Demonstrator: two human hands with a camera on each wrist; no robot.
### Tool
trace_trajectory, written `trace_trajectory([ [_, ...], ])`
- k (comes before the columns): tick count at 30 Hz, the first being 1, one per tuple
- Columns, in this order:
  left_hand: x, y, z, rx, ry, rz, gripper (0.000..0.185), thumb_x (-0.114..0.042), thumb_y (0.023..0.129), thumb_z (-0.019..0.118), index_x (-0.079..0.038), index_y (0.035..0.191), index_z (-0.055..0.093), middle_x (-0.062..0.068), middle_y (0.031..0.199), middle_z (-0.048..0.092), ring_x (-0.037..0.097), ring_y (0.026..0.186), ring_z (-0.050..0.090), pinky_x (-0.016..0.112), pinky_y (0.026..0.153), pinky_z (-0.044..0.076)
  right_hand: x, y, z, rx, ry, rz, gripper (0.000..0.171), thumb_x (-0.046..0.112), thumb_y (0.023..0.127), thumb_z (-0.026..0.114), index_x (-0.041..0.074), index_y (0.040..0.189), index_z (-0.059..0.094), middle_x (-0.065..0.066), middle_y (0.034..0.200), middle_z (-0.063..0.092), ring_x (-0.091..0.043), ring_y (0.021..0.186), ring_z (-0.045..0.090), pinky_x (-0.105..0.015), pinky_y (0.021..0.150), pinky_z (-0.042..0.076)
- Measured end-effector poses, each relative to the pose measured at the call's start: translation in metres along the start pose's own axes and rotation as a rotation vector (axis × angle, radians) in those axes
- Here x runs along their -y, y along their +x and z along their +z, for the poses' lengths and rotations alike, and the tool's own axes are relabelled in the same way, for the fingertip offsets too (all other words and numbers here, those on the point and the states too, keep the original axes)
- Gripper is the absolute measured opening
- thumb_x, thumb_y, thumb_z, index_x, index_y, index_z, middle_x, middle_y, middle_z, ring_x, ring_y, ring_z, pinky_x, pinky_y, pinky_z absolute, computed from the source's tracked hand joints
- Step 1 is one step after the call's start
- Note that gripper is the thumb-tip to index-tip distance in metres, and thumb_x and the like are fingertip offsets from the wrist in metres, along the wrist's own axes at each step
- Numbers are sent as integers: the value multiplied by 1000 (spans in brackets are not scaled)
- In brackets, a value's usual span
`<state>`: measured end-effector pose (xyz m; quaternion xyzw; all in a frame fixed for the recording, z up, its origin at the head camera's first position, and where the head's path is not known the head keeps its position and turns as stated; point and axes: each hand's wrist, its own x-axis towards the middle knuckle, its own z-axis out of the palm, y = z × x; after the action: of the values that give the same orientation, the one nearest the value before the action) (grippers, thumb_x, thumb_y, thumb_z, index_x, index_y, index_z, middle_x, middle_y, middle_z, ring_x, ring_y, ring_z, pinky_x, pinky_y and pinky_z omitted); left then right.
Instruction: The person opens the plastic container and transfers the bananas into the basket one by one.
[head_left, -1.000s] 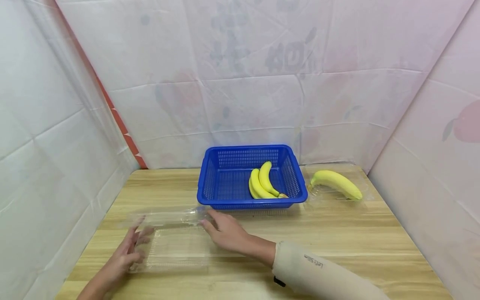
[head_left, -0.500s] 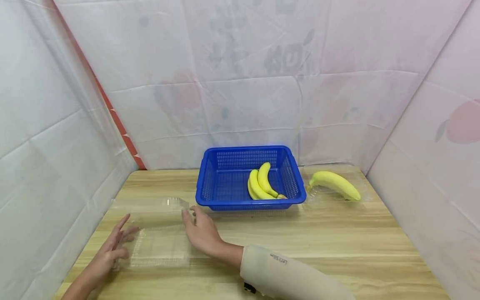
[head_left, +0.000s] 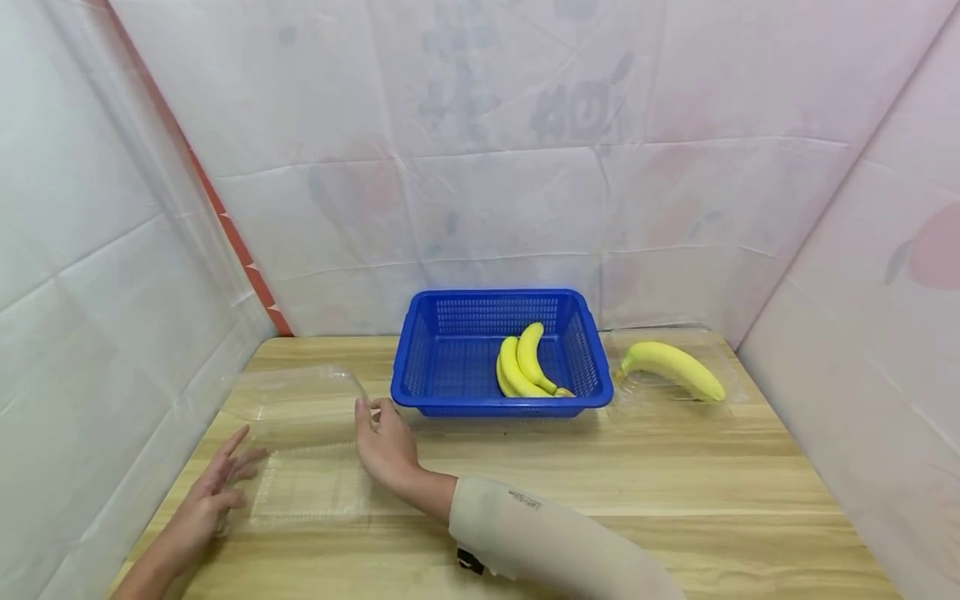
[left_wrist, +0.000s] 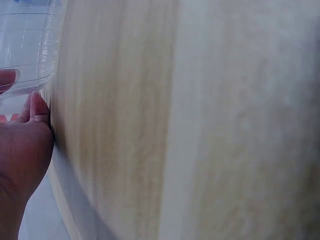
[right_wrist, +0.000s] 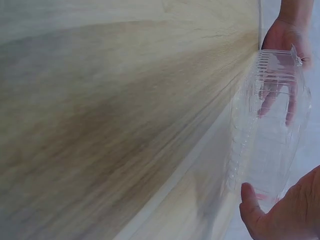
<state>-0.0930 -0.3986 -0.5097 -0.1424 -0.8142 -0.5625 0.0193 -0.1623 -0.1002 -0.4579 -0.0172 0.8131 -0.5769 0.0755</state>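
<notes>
A clear plastic clamshell box (head_left: 311, 487) lies on the left of the table, its lid (head_left: 296, 400) raised and leaning back. My right hand (head_left: 390, 446) pinches the lid's right edge between thumb and fingers. Along the box's left side, my left hand (head_left: 206, 496) rests with fingers extended and spread. Through the clear plastic (right_wrist: 275, 130), the right wrist view shows the left hand's fingers (right_wrist: 270, 97) fairly straight. Close to the plastic (left_wrist: 30, 45), the left thumb shows in the left wrist view.
A blue plastic basket (head_left: 427, 408) stands at the back middle, with a bunch of bananas (head_left: 517, 371) inside. Right of it, one banana (head_left: 675, 367) lies in another clear plastic box (head_left: 708, 337). Fabric sheets (head_left: 487, 208) enclose the wooden table (head_left: 637, 492) at the back and sides.
Both hands and the box have shifted left. The lid has swung further up and back with the right hand on its edge.
</notes>
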Motion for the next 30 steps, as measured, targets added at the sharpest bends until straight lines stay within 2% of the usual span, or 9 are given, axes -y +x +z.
trace_trajectory([
  [4, 2, -1, -4, -8, -15, -29, 103, 25, 86, 49, -15, 173, 11, -32, 146, 57, -10, 121, 55, 15, 84, 48, 2, 7, 5, -7, 65, 32, 44, 55, 113, 42, 19, 121, 66, -2, 114, 73, -20, 101, 68, -43, 87, 55],
  [7, 4, -1, -6, -8, -78, -50, 101, 24, 89, 48, -18, 173, 12, -31, 146, 59, -10, 122, 54, 14, 85, 47, 0, 12, 8, -6, 99, 56, 43, 52, 113, 43, 17, 118, 67, -3, 106, 71, -17, 94, 65, -42, 84, 54],
  [11, 7, 0, -6, -16, -158, -48, 96, 24, 92, 45, -18, 173, 15, -29, 146, 60, -9, 122, 54, 10, 88, 45, -5, 17, 7, 13, 110, 85, 47, 50, 114, 42, 13, 123, 69, -5, 109, 72, -20, 100, 67, -46, 90, 56],
  [15, 6, 2, -4, -41, -155, -68, 90, 20, 96, 46, -15, 173, 16, -31, 147, 59, -9, 123, 53, 7, 91, 42, -12, 18, 2, 49, 93, 80, 49, 49, 114, 41, 11, 132, 68, -8, 115, 74, -24, 108, 69, -49, 98, 56],
  [20, 5, 4, -3, -63, -160, -126, 82, 13, 102, 48, -14, 173, 16, -34, 146, 57, -11, 123, 52, 4, 92, 40, -20, 13, -11, 189, 35, 57, 60, 50, 111, 49, 9, 153, 55, -15, 138, 70, -33, 129, 68, -51, 109, 56],
  [25, 6, 6, -3, -71, -226, -146, 73, 6, 108, 44, -13, 172, 16, -33, 145, 58, -13, 125, 54, 5, 93, 43, -23, 3, -27, 355, -65, 47, 88, 54, 101, 69, 12, 169, 31, -18, 158, 57, -34, 147, 56, -50, 120, 49],
  [28, 8, 7, -2, -98, -327, -127, 64, 4, 111, 40, -18, 170, 27, -27, 143, 64, -10, 123, 59, 9, 92, 49, -26, -1, -35, 436, -166, 3, 103, 58, 95, 75, 14, 172, 22, -13, 164, 53, -29, 154, 50, -46, 125, 44],
  [30, 7, 7, -1, -124, -376, -136, 58, 1, 113, 40, -21, 166, 35, -25, 140, 67, -8, 120, 62, 10, 81, 51, -30, -1, -38, 487, -213, -21, 112, 61, 91, 78, 18, 173, 16, -9, 167, 49, -24, 156, 46, -43, 128, 41],
])
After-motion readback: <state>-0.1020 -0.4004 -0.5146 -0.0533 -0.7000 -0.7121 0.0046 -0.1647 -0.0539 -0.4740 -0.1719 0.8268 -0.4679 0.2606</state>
